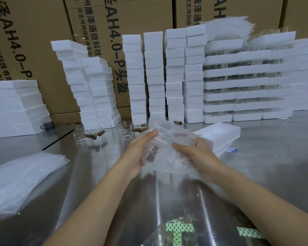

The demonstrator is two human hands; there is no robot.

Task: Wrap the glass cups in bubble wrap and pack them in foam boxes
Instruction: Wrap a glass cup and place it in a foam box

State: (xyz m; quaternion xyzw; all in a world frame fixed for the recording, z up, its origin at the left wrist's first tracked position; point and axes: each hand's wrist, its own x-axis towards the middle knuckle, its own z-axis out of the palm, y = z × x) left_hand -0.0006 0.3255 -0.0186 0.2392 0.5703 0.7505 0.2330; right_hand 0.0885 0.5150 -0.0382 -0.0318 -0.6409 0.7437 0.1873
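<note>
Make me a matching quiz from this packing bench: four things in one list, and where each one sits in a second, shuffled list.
Things
1. crumpled clear bubble wrap
2. empty clear glass cups
3. flat pile of white translucent sheets
4. brown printed cardboard cartons

Places
A. at the back, behind the stacked white foam boxes
B. lying on the shiny steel table, at the left
C. held between the left hand and the right hand
D. standing on the table beyond the hands

Pairs: 1-C, 2-D, 3-B, 4-A
</note>
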